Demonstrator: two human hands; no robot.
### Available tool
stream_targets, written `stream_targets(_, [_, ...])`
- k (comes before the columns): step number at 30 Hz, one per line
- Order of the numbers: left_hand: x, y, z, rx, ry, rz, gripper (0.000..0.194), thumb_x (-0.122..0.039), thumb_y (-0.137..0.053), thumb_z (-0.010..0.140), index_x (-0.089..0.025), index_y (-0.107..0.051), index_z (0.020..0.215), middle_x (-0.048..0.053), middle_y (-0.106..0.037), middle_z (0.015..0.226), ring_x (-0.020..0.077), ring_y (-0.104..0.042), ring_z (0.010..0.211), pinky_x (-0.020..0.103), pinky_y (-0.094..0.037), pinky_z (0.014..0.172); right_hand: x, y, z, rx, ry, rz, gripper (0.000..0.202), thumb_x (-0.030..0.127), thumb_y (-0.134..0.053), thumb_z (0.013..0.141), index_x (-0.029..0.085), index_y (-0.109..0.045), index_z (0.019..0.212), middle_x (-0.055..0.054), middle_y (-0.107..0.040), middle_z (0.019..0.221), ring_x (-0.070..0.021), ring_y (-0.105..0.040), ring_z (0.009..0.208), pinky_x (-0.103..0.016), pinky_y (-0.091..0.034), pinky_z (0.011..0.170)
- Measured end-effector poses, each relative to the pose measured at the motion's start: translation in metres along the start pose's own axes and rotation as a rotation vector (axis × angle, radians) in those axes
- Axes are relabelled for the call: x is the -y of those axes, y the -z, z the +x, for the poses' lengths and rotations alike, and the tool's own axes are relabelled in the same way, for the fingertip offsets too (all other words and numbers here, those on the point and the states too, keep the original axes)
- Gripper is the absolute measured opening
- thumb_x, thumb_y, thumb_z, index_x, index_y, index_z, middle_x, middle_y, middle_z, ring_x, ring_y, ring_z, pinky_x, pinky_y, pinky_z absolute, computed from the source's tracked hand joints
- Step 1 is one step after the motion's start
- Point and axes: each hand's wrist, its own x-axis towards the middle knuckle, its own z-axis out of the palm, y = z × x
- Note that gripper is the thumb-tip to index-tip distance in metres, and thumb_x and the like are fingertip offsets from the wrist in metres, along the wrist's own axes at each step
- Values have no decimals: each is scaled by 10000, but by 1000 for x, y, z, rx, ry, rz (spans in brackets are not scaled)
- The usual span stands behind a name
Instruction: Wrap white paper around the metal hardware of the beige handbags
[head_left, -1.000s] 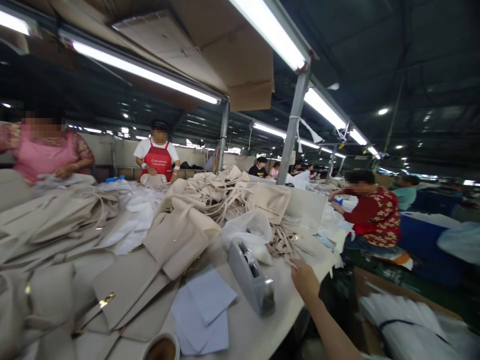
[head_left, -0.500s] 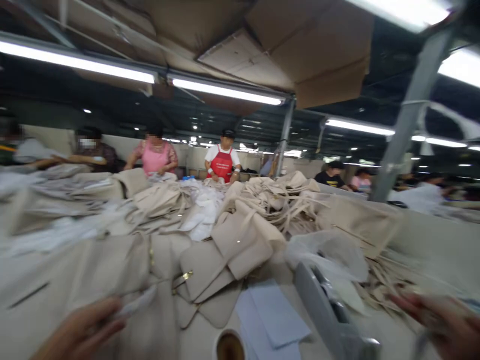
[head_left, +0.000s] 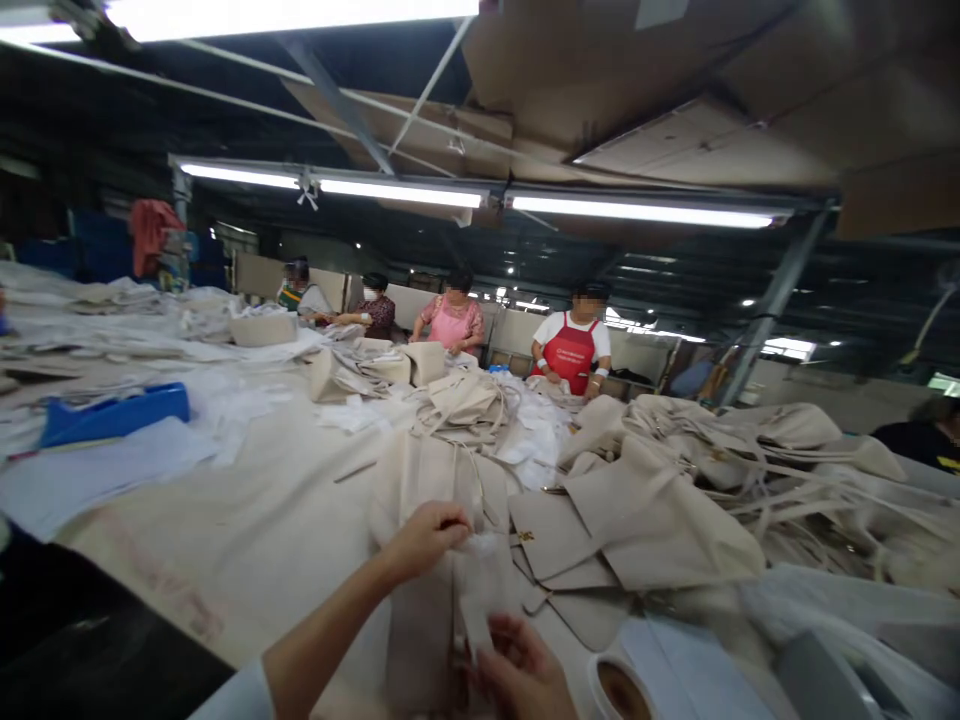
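My left hand is closed in a pinch on the upper end of a thin white wrapping sheet. Below it, my right hand has its thumb and fingers closed around the sheet's lower end; its fingertips are partly blurred. The sheet hangs over a beige handbag lying on the table under both hands. Part of the bag is hidden by my left forearm. Just right of the sheet lie flat beige bag flaps with a gold clasp.
A tape roll, pale blue papers and a grey tape dispenser sit at front right. Beige bags with straps pile up behind. A blue holder lies left. A co-worker in a red apron stands across the table.
The view has swung left. My right hand has come from beside the tape dispenser at far right to the white sheet in my left hand, over the bag.
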Motion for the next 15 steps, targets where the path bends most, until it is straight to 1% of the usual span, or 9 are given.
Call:
stream_targets(2, [2,-5,-4,-73,12,9,204,-235,-460,756,-151,-632,827,-14,-536,679,142,-461,666,246,-361,636,-2,-33,19,-58,47,142,386,184,-904,433,166,-643,717,31,-668,598,-143,-631,565,-254,-532,574])
stream_targets(3, [4,-7,-5,-128,29,27,236,-242,-442,782,-151,-628,896,-12,-538,687,147,-467,669,251,-363,637,-1,-47,30,-99,71,231,397,158,-899,391,171,-629,682,48,-659,567,-127,-622,544,-228,-521,560])
stream_targets(5, [6,-11,-6,-231,70,95,313,-265,-420,828,-146,-604,1052,-6,-555,699,161,-493,678,264,-371,641,4,-67,49,-155,101,368,412,152,-888,354,185,-613,659,67,-672,579,-113,-633,562,-199,-523,566])
stream_targets(6, [7,-13,-5,-261,84,135,327,-272,-428,836,-144,-603,1081,-2,-565,700,168,-508,683,270,-375,644,6,-73,55,-161,106,408,423,163,-887,347,193,-611,667,75,-682,599,-112,-646,586,-193,-531,584])
stream_targets(7, [7,-14,-4,-273,90,169,311,-270,-446,832,-145,-624,1055,2,-575,696,173,-522,684,275,-378,644,7,-75,58,-155,107,433,440,177,-891,346,200,-613,686,81,-692,624,-109,-658,612,-189,-539,604])
stream_targets(9, [5,-17,-3,-250,70,207,213,-238,-492,804,-156,-674,879,12,-592,691,177,-542,696,281,-386,660,6,-73,56,-127,99,458,487,196,-906,352,208,-628,751,79,-720,692,-99,-674,658,-174,-543,638])
stream_targets(11, [1,-21,-5,-238,35,223,145,-190,-533,770,-173,-667,720,27,-614,736,187,-557,776,289,-394,728,3,-64,44,-83,51,451,535,197,-926,356,202,-638,806,62,-736,743,-92,-678,681,-161,-538,651])
stream_targets(13, [-1,-30,-15,-268,-44,298,152,-169,-538,787,-183,-662,702,47,-624,815,202,-550,869,303,-389,795,0,-51,26,-12,-38,375,508,226,-934,410,183,-648,827,42,-725,721,-90,-661,637,-158,-519,594])
stream_targets(15, [3,-42,-30,-288,-169,413,203,-152,-492,832,-186,-652,712,59,-612,841,194,-537,851,297,-396,769,-4,-36,8,99,-161,234,397,286,-914,512,150,-657,784,36,-664,612,-79,-599,524,-152,-445,474])
